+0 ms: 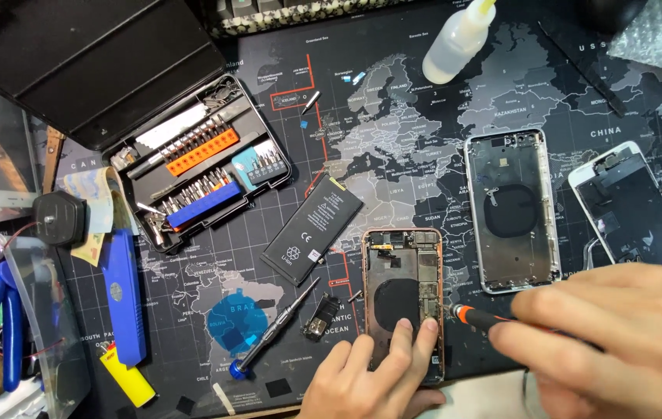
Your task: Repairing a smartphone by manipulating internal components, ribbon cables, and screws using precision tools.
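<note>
Near the table's front edge, left hand point(374, 380) pressed fingers flat on opened phone chassis point(403, 299), right hand point(610, 341) pinched orange-collared screwdriver point(474, 316), tip at chassis's right side, black battery point(312, 229) beside.

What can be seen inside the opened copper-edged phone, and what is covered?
Inside the phone: a dark round coil, circuit parts along the right side. The left hand covers its lower end.
</note>
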